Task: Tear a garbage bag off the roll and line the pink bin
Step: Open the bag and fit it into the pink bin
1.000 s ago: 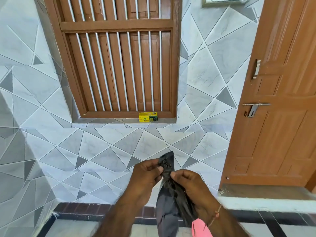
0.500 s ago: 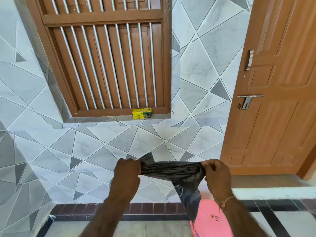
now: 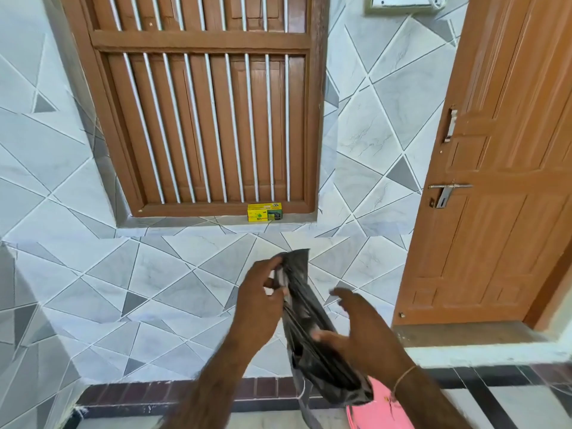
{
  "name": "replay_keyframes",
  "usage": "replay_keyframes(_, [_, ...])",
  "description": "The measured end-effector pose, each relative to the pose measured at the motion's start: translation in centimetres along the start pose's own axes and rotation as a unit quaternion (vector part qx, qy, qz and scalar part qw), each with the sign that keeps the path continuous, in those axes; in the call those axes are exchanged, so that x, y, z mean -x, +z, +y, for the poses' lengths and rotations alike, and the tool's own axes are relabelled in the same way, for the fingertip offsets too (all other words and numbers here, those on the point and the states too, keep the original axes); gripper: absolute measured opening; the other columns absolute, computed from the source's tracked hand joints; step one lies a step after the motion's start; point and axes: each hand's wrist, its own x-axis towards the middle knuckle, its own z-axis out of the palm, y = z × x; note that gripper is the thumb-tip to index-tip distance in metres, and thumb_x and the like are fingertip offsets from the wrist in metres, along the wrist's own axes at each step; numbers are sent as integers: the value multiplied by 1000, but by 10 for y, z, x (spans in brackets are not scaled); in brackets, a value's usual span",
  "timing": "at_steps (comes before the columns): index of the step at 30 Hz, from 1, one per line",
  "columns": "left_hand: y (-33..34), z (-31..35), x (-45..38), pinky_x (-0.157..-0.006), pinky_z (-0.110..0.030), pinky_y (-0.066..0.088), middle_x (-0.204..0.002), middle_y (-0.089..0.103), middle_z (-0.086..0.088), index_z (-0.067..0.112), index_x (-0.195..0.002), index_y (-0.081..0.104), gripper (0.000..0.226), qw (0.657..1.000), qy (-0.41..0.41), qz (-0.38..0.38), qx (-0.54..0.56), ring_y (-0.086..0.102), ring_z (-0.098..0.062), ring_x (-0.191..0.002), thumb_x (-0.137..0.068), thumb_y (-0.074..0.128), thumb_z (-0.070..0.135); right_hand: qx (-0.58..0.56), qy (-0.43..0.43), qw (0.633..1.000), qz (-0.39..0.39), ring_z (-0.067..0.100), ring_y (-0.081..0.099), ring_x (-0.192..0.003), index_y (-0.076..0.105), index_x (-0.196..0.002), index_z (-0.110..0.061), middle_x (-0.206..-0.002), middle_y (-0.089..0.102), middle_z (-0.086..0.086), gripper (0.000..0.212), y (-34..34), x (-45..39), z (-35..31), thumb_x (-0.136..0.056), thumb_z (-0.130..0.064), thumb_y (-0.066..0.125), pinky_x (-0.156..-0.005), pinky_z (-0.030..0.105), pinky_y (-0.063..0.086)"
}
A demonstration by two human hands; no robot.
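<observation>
A black garbage bag [image 3: 312, 335] hangs crumpled in front of me, slanting down to the right. My left hand [image 3: 263, 289] pinches its upper end between thumb and fingers. My right hand [image 3: 356, 329] is lower and to the right, fingers spread, with the thumb resting against the bag's side and nothing gripped. Below the bag's lower end, part of the pink bin [image 3: 380, 410] shows at the bottom edge, partly hidden by my right forearm. A small yellow box [image 3: 264, 212] stands on the window sill; I cannot see a roll.
A brown barred window [image 3: 201, 103] is set in the grey tiled wall ahead. A closed wooden door [image 3: 501, 181] with a metal handle stands at the right above a step. A dark tile border runs along the floor.
Both hands were stretching the bag's top wide between them. Now my right hand has let go and dropped lower, and the bag hangs bunched from my left hand.
</observation>
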Motion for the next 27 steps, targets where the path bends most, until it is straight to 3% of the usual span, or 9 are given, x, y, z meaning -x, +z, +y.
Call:
replay_keyframes(2, [2, 7, 3, -72, -8, 51, -108, 55, 20, 36, -116, 54, 60, 998, 26, -49, -12, 56, 13, -84, -82, 61, -12, -110, -15, 994, -6, 7, 59, -102, 39, -134, -40, -110, 59, -16, 74, 4, -12, -27, -70, -48, 75, -93, 27, 47])
replay_keyframes(4, [-3, 6, 3, -79, -3, 45, -109, 51, 28, 39, -118, 52, 63, 995, 54, -64, -45, 54, 11, -90, -82, 59, -12, -110, -34, 992, 42, 14, 64, -82, 46, -124, -37, -91, 66, -10, 50, 8, -23, -37, -81, -27, 69, -80, 27, 49])
replay_keyframes(8, [-32, -20, -6, -103, -29, 41, -134, 50, 4, 27, -130, 55, 56, 933, 128, -100, -321, 45, -19, -121, -82, 61, 0, -178, -13, 980, 84, 20, 55, -53, 42, -87, -30, -66, 62, 13, 33, -4, -29, -20, -83, -10, 68, -52, 31, 46])
replay_keyframes(12, [-54, -29, -15, -73, -39, 52, -101, 68, -5, 16, -90, 70, 20, 873, 130, -86, -463, 57, -31, -91, -71, 75, 10, -142, -36, 982, 119, 12, 39, -54, 35, -78, -24, -71, 54, 23, 33, -21, -28, -10, -85, 4, 52, -49, 30, 35])
replay_keyframes(15, [-61, -41, -22, -63, -39, 50, -78, 69, -10, 8, -78, 69, 13, 837, 66, -25, -542, 58, -36, -77, -69, 63, 2, 52, -112, 991, 46, 19, 49, -64, 40, -83, -26, -85, 58, 11, 8, -35, -26, -8, -84, -18, 42, -58, 32, 41])
replay_keyframes(18, [-58, -48, -22, -73, -39, 49, -88, 70, -13, 7, -88, 67, 15, 861, -25, 37, -506, 62, -37, -90, -79, 56, 7, 286, -117, 950, -43, 33, 62, -80, 55, -98, -24, -105, 55, 6, 11, -44, -24, -5, -88, -23, 50, -64, 33, 40])
replay_keyframes(23, [-34, -37, -26, -79, -40, 49, -89, 70, -15, 2, -91, 69, 18, 950, -160, 200, -176, 64, -39, -90, -82, 63, 16, 227, -24, 973, 30, 29, 62, -103, 61, -117, -21, -116, 64, 7, 30, -43, -29, 14, -92, -26, 46, -83, 34, 47])
replay_keyframes(25, [-18, -41, -26, -79, -38, 49, -97, 67, -16, 2, -98, 65, 28, 963, -145, 175, -147, 63, -39, -92, -73, 73, 13, 174, 7, 984, 39, 27, 61, -107, 52, -128, -23, -119, 65, 6, 38, -39, -32, 21, -92, -31, 50, -90, 35, 48])
replay_keyframes(27, [-1, -45, -20, -80, -32, 48, -111, 63, -15, 4, -110, 60, 38, 980, -101, 35, -169, 62, -35, -101, -73, 70, 2, 181, 27, 983, 11, 31, 62, -104, 38, -138, -29, -116, 65, 11, 55, -40, -36, 32, -87, -30, 57, -87, 38, 51])
